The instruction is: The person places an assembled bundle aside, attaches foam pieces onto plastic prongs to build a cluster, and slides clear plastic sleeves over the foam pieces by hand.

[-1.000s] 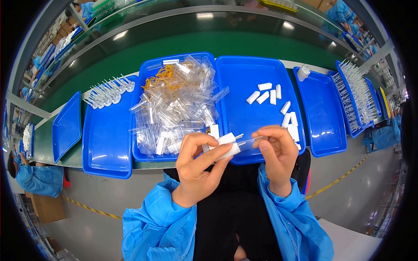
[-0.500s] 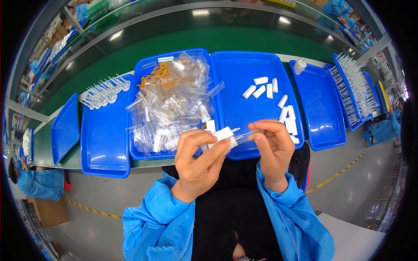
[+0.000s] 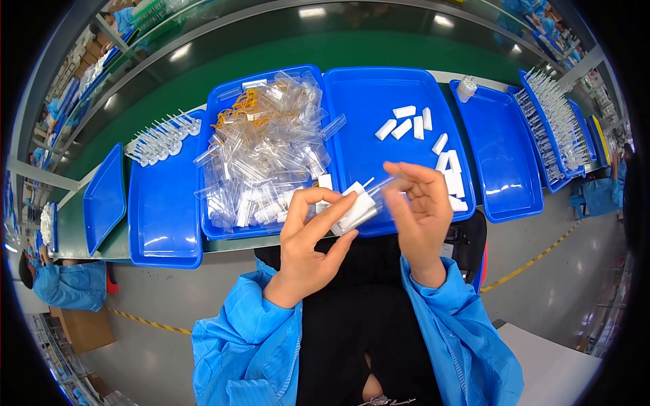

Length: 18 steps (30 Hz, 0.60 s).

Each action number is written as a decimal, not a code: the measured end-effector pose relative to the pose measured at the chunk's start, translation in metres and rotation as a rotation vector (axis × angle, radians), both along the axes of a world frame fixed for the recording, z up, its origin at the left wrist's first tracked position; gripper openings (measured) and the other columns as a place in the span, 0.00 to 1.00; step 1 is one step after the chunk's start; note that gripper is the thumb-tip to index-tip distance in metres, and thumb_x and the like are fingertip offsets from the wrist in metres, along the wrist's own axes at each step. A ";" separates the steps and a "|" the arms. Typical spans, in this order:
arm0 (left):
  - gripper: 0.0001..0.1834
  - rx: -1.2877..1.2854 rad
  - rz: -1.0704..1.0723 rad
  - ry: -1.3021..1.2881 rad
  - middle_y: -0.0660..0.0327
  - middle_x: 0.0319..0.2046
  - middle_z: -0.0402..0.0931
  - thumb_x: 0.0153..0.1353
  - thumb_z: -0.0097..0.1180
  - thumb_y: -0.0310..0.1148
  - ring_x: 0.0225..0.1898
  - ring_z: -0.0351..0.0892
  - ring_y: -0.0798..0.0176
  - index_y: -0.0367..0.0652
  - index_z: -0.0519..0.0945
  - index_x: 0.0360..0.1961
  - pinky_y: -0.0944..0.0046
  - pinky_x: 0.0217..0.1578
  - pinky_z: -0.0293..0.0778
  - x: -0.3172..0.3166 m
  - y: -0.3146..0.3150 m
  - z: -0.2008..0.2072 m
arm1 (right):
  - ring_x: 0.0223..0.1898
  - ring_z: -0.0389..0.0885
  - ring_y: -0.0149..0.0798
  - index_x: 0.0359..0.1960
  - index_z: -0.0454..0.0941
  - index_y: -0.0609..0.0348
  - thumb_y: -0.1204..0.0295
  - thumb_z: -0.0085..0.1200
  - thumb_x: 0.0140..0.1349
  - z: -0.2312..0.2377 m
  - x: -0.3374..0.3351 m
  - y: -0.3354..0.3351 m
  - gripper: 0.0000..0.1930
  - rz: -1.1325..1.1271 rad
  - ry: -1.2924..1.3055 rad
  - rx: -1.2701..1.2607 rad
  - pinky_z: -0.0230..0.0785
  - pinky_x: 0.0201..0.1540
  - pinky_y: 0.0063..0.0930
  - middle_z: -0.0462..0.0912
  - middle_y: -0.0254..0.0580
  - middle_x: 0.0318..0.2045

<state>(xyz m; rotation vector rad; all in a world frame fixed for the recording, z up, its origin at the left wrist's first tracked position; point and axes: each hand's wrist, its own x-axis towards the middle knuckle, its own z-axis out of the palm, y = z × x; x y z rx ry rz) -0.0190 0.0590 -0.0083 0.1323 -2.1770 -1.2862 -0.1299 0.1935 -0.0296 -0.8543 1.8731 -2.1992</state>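
My left hand (image 3: 313,233) pinches a white rectangular plastic piece (image 3: 357,208) between thumb and fingers; a thin pale rod sticks out of its far end. My right hand (image 3: 423,220) is just to the right, its thumb and fingertips smeared by motion. At those fingertips a clear plastic sleeve (image 3: 384,186) shows, blurred, close to the rod's end. Whether the sleeve touches the rod I cannot tell. Behind my left hand, a blue tray (image 3: 215,233) is heaped with clear plastic sleeves (image 3: 267,145) and some yellow-orange bands (image 3: 245,103). Several white blocks (image 3: 443,143) lie in the blue tray (image 3: 369,81) beyond my right hand.
To the left, a blue tray (image 3: 162,227) holds a row of white stemmed parts (image 3: 162,141). A narrower tray (image 3: 504,183) on the right has a small whitish container (image 3: 466,88) at its far corner. Racks of thin white rods (image 3: 552,125) stand farther right. Co-workers in blue sit at both sides.
My right hand has moved slightly up and left, with the clear sleeve now tilted more upward. My left hand has turned the white piece to a steeper angle.
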 end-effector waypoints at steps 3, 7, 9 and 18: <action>0.28 -0.141 0.035 0.107 0.53 0.45 0.69 0.44 0.65 0.14 0.46 0.75 0.58 0.37 0.80 0.51 0.63 0.39 0.77 -0.003 0.003 -0.002 | 0.49 0.76 0.43 0.61 0.61 0.64 0.70 0.74 0.44 0.012 0.013 -0.013 0.43 -0.062 0.349 0.138 0.70 0.53 0.35 0.70 0.52 0.57; 0.30 -0.221 0.068 0.171 0.52 0.44 0.71 0.43 0.67 0.14 0.45 0.77 0.55 0.36 0.80 0.52 0.60 0.41 0.77 -0.006 0.002 -0.011 | 0.57 0.71 0.50 0.63 0.59 0.64 0.69 0.74 0.36 0.007 0.010 -0.018 0.49 -0.032 0.372 0.167 0.66 0.57 0.40 0.67 0.54 0.60; 0.34 -0.243 0.115 0.227 0.53 0.43 0.77 0.41 0.72 0.18 0.45 0.78 0.56 0.36 0.77 0.55 0.65 0.38 0.77 -0.006 -0.001 -0.018 | 0.58 0.70 0.49 0.63 0.58 0.64 0.70 0.73 0.37 0.004 0.009 -0.019 0.49 -0.041 0.427 0.197 0.64 0.59 0.41 0.67 0.55 0.60; 0.39 -0.375 0.216 0.256 0.52 0.43 0.80 0.44 0.74 0.24 0.44 0.80 0.55 0.33 0.71 0.59 0.64 0.35 0.78 -0.003 -0.006 -0.020 | 0.59 0.70 0.51 0.60 0.66 0.66 0.71 0.70 0.37 0.012 0.014 -0.028 0.43 -0.124 0.559 0.235 0.63 0.60 0.41 0.69 0.56 0.58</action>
